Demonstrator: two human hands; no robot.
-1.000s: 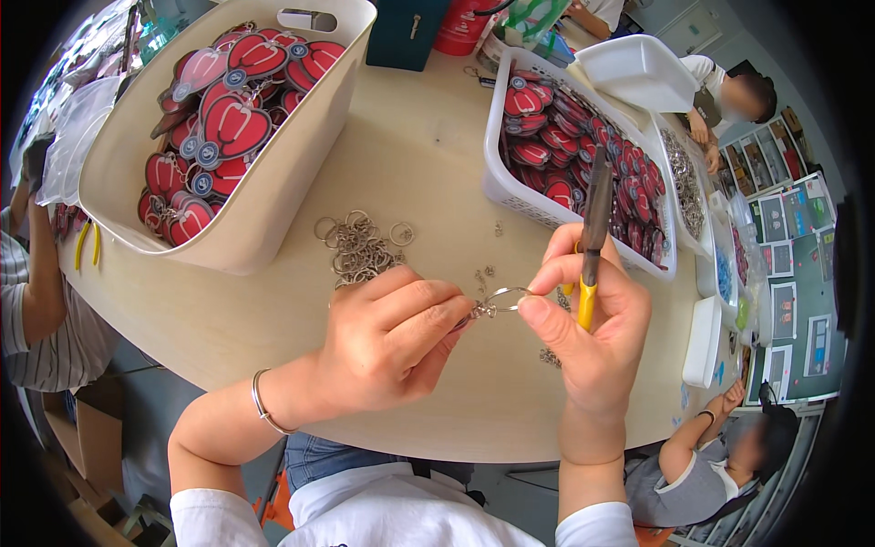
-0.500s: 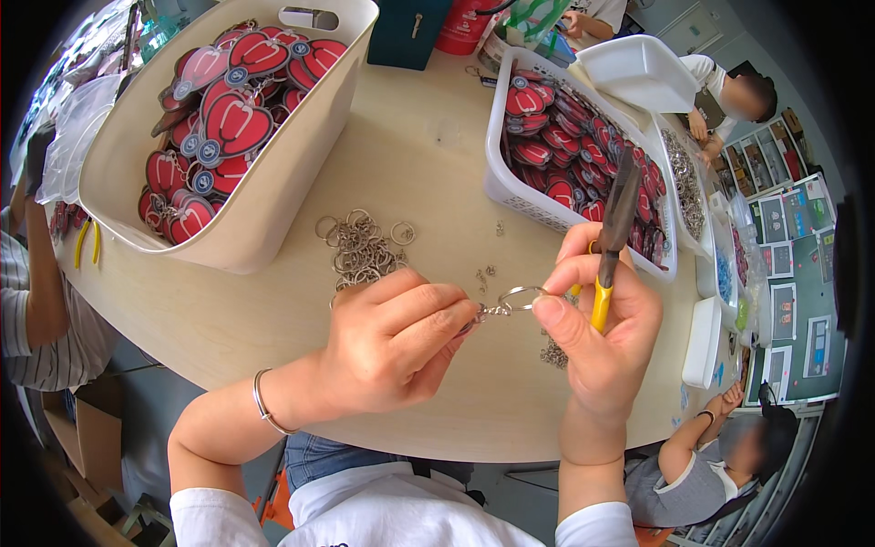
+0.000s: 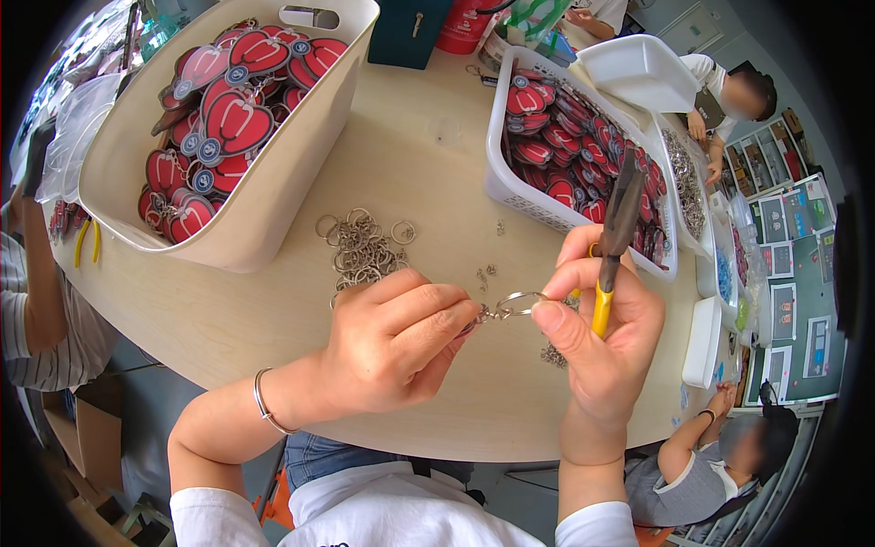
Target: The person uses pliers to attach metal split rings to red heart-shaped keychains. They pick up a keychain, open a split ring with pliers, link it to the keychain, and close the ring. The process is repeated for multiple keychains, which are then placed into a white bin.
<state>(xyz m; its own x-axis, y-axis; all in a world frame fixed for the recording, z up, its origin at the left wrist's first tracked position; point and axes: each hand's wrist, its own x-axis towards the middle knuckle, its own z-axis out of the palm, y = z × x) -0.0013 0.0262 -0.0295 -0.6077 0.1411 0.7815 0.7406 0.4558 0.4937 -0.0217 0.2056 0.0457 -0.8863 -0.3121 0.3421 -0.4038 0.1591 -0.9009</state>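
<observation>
My left hand (image 3: 401,342) is closed with its fingertips pinching a keychain charm (image 3: 468,329), of which only a dark reddish edge shows. A short metal chain (image 3: 493,313) runs from it to a metal key ring (image 3: 521,299). My right hand (image 3: 602,342) pinches the far side of that ring between thumb and forefinger. Also tucked in its fingers are yellow-handled pliers (image 3: 622,219), jaws pointing up and away. Beyond my left hand lies a heap of key rings (image 3: 357,246). Small metal links (image 3: 488,272) are scattered between the hands.
A large cream bin (image 3: 301,173) of red heart-shaped keychains stands at the left. On the right, a white basket (image 3: 533,211) holds more red charms, beside a tray of metal parts (image 3: 685,182). Other people sit around the table, including a person in grey (image 3: 697,488).
Both hands stay nearly in place. The key ring has tilted slightly and dipped a little, and the chain has bunched. At the left edge, another person's arm has shifted.
</observation>
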